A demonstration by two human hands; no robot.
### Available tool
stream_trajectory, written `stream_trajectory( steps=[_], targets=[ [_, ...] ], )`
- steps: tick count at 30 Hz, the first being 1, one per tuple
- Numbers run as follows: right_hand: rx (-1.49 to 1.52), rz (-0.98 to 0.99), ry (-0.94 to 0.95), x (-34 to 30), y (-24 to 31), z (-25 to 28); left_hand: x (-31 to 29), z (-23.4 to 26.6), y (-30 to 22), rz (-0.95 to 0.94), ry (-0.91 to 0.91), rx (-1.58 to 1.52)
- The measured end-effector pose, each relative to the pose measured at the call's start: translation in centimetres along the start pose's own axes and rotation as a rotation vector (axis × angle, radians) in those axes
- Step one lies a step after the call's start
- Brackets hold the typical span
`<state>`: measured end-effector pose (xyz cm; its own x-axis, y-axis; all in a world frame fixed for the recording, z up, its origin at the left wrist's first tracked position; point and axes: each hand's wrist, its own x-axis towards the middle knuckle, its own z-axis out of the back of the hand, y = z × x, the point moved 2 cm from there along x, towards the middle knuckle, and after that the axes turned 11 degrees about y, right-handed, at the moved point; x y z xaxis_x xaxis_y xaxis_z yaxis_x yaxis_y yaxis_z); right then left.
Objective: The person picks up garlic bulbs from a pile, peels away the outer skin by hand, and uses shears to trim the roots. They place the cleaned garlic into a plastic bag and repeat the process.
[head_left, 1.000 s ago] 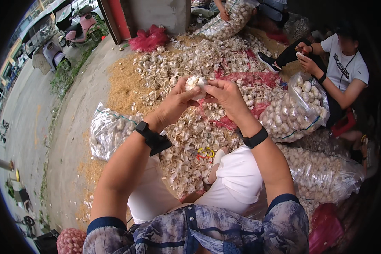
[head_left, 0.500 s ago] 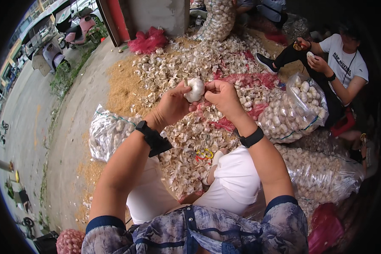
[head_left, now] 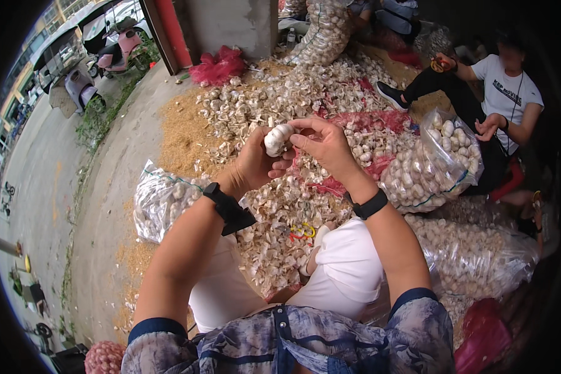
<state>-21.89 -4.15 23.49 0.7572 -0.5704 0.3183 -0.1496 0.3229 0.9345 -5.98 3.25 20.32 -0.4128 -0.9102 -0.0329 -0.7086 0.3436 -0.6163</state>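
Observation:
A white garlic bulb (head_left: 278, 140) is held up over the heap, cradled by the curled fingers and thumb of my left hand (head_left: 255, 161). From the right, my right hand (head_left: 321, 142) reaches to it, with thumb and forefinger closed at the bulb's right side. Whether a strip of skin sits between those fingertips is too small to make out. Below both hands spreads a thick layer of garlic skins (head_left: 277, 215) and bulbs. On that layer, between my knees, lies a tool with yellow and red loop handles (head_left: 303, 231); its other end is hard to see.
Clear bags of garlic stand at my left (head_left: 162, 199) and right (head_left: 430, 165), with another large bag (head_left: 480, 255) behind. A co-worker (head_left: 511, 93) sits at the right, holding an orange-handled tool. Red netting (head_left: 218, 65) lies by the wall. Scooters (head_left: 121, 50) are parked outside.
The garlic bulb has been turned in my left hand, so its stem no longer points up. My right fingers have shifted slightly up along it. The co-worker's nearer hand has dropped and opened.

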Motion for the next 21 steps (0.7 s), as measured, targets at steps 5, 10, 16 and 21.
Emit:
stream_trajectory(
  steps=[5, 10, 16, 21],
  targets=[
    [-0.142, -0.114, -0.156, -0.2, -0.3, -0.5, 0.7, 0.1, 0.2, 0.029, -0.073, 0.031],
    [-0.332, 0.087, -0.033, -0.4, 1.6, -2.3, 0.6, 0.6, 0.0, -0.067, -0.179, -0.044],
    [-0.309, 0.037, -0.063, -0.1, 0.0, -1.8, 0.5, 0.4, -0.9, -0.118, -0.259, -0.026],
    [0.021, -0.138, 0.006, 0.1, -1.1, -2.2, 1.1, -0.4, -0.2, -0.101, -0.219, 0.012]
  ],
)
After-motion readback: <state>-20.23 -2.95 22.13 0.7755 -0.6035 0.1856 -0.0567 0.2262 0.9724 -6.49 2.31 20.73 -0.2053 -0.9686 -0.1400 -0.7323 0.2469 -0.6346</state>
